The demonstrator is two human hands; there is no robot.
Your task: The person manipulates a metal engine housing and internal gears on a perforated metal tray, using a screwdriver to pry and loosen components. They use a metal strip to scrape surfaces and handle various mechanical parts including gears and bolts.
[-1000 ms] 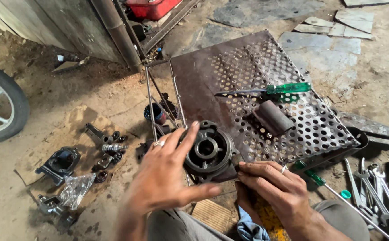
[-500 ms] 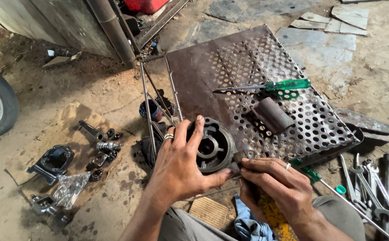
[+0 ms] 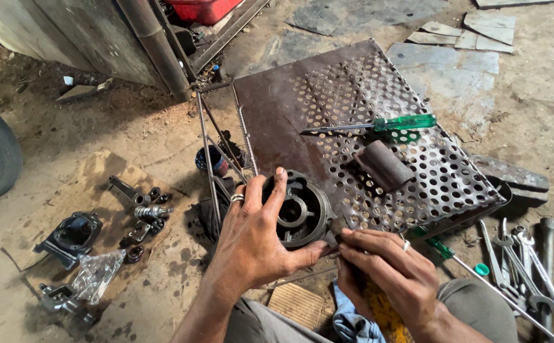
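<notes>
Your left hand [image 3: 251,244] wraps the round dark metal housing [image 3: 299,213], grip closed around its rim, thumb underneath, holding it at the near edge of the perforated metal sheet [image 3: 366,108]. Your right hand [image 3: 388,270] has its fingertips pinched together against the housing's lower right side; what they pinch is too small to tell. A green-handled screwdriver [image 3: 378,124] and a short dark cylinder [image 3: 385,165] lie on the sheet. Wrenches [image 3: 518,267] lie on the ground to your right.
</notes>
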